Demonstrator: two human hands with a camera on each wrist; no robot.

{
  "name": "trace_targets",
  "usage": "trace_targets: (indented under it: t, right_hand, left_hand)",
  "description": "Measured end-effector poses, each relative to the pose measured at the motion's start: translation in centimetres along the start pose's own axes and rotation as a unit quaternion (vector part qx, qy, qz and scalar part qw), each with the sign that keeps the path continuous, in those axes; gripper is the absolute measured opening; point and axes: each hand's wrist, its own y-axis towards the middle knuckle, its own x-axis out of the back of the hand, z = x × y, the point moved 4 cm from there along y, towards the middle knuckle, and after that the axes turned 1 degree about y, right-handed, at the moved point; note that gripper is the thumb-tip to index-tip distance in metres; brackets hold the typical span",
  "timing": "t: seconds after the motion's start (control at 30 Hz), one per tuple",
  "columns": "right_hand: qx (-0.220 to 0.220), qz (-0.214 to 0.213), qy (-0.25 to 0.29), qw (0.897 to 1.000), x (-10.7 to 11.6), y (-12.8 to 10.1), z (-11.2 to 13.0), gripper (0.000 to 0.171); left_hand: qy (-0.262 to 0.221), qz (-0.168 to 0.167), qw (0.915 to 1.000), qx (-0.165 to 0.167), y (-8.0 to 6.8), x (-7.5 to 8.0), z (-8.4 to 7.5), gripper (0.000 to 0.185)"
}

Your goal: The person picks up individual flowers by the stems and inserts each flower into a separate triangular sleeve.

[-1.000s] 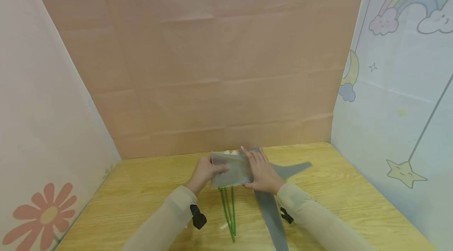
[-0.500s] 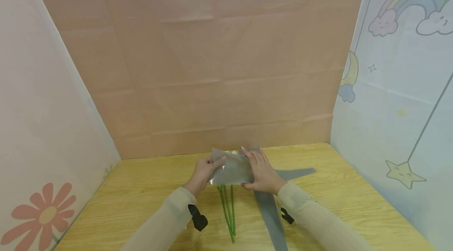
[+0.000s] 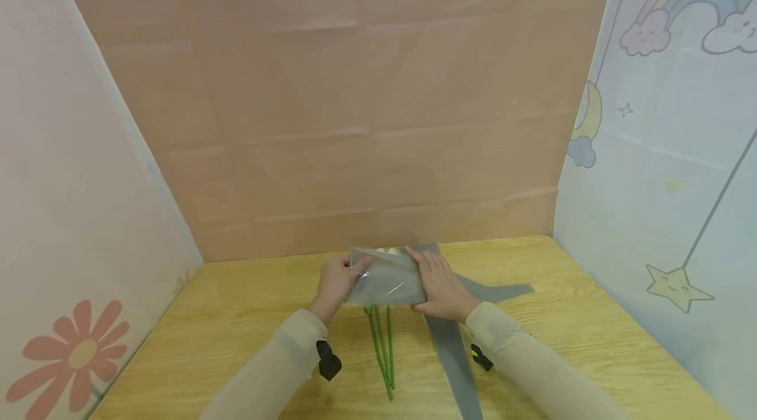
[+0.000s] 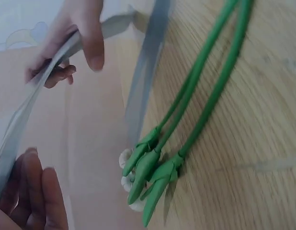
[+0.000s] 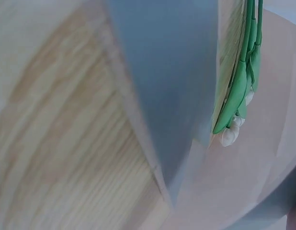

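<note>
Head view, clear sheet [image 3: 387, 282]: raised off the desk [image 3: 236, 334]; left hand [image 3: 337, 283] pinches one end, right hand [image 3: 443, 288] grips the other; probably to spread it;
Left wrist view, flowers [image 4: 147, 167]: lying on desk, apart from the sheet; right thumb opposes fingers across it;
Right wrist view, grey strip [image 5: 167, 81]: beside flowers; right fingers can't be judged here

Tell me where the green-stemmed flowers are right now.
In the head view, the flowers lie on the table near bottom centre, left of the grey strip, partly behind the see-through sheet and showing below it.
</note>
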Motion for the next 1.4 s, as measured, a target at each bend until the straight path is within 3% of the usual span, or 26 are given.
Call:
trace_targets:
  t: [0.07,0.13,0.4,0.57,0.83,1.07,1.3,1.4]
  right_hand:
    - [0.001,0.003,0.002,1.0,0.0,0.1,0.0,0.115]
    - [-0.001,0.009,0.007,1.0,0.0,0.1,0.0,0.114]
    - [-0.013,0.029,0.025,0.999,0.0,-0.1,0.0,0.117]
    - [0.004,0.026,0.027,0.999,-0.1,-0.1,0.2,0.113]
    - [-0.012,0.043,0.034,0.998,-0.4,-0.2,0.3,0.11]
    - [-0.041,0.049,0.051,0.997,-0.8,-0.3,0.4,0.114]
    - [-0.037,0.033,0.048,0.998,-0.5,-0.2,0.5,0.104]
    - [-0.032,0.032,0.048,0.998,-0.4,-0.1,0.5,0.101]
  left_hand:
    - [0.057,-0.023,0.9973,-0.039,0.0,0.4,-0.4,0.048]
    - [0.081,-0.028,0.9947,-0.057,-0.1,0.5,-0.5,0.047]
    - [0.057,0.046,0.9967,-0.034,-0.3,0.1,0.0,0.043]
    - [0.069,0.035,0.9962,-0.039,-0.2,0.2,-0.1,0.036]
    - [-0.004,0.06,0.9982,0.004,-0.2,-0.5,0.3,0.044]
    - [-0.078,0.082,0.9932,0.027,-0.3,-1.0,0.3,0.048]
    - [0.046,0.038,0.9982,0.005,0.1,-0.5,0.2,0.045]
    - [0.053,0.036,0.9979,0.0,0.1,-0.5,0.3,0.041]
